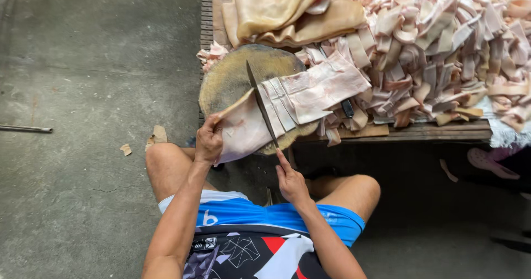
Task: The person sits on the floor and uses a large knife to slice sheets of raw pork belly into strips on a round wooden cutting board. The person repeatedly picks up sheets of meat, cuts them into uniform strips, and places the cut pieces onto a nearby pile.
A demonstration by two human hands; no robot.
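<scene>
A broad sheet of pale pork skin (301, 99) lies across a round wooden chopping block (232, 77). My left hand (209, 139) grips the near end of the sheet at the block's edge. My right hand (290, 182) holds the handle of a long dark knife (261, 104), whose blade lies across the skin. Beside the blade lie a few cut strips (279, 110).
A large heap of cut skin strips (442, 46) covers the slatted wooden platform (431, 130) to the right. Folded uncut skin sheets (287, 13) lie behind the block. A pink sandal (491, 163) and scraps (157, 135) lie on the concrete floor. A metal rod (25, 128) lies at the left.
</scene>
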